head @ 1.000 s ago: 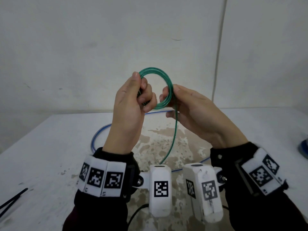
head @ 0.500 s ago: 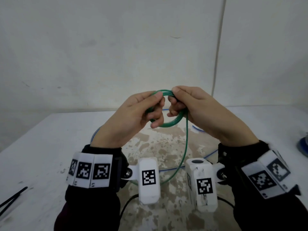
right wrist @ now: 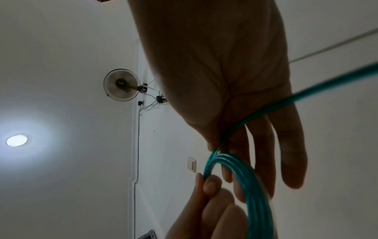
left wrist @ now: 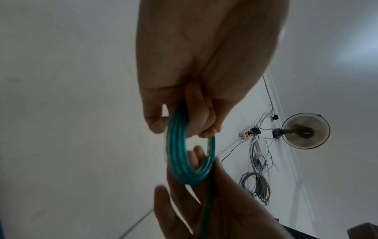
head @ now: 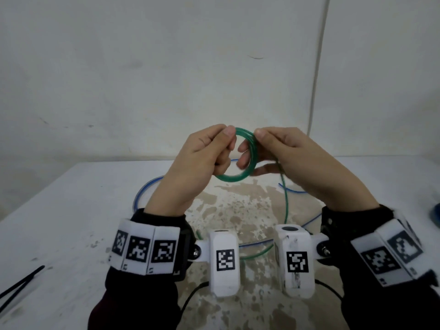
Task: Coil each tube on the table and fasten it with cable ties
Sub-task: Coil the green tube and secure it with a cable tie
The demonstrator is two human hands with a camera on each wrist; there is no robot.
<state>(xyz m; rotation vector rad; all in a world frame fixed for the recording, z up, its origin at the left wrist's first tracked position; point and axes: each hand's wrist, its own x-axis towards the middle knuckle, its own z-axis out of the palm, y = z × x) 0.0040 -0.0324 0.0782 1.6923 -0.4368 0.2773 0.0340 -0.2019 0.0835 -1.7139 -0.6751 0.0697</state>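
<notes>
A green tube [head: 234,177] is wound into a small coil held in the air above the table [head: 71,210]. My left hand [head: 202,158] pinches the coil's left side between thumb and curled fingers; the same coil [left wrist: 180,155] shows in the left wrist view. My right hand [head: 283,156] pinches the coil's upper right side with thumb and forefinger, the other fingers fairly straight. The loose green tail [head: 285,198] hangs from the right hand down to the table; it crosses the palm [right wrist: 306,95] in the right wrist view. A blue tube [head: 142,194] lies looped on the table behind.
Black cable ties [head: 19,284] lie at the table's near left edge. A blue object [head: 435,214] sits at the right edge. A white wall stands right behind the table. The table's middle is stained brown.
The hands turned the coil over, dipped with it half a second ago and have raised it again. More tube is wound on, and the tail now hangs from the right side.
</notes>
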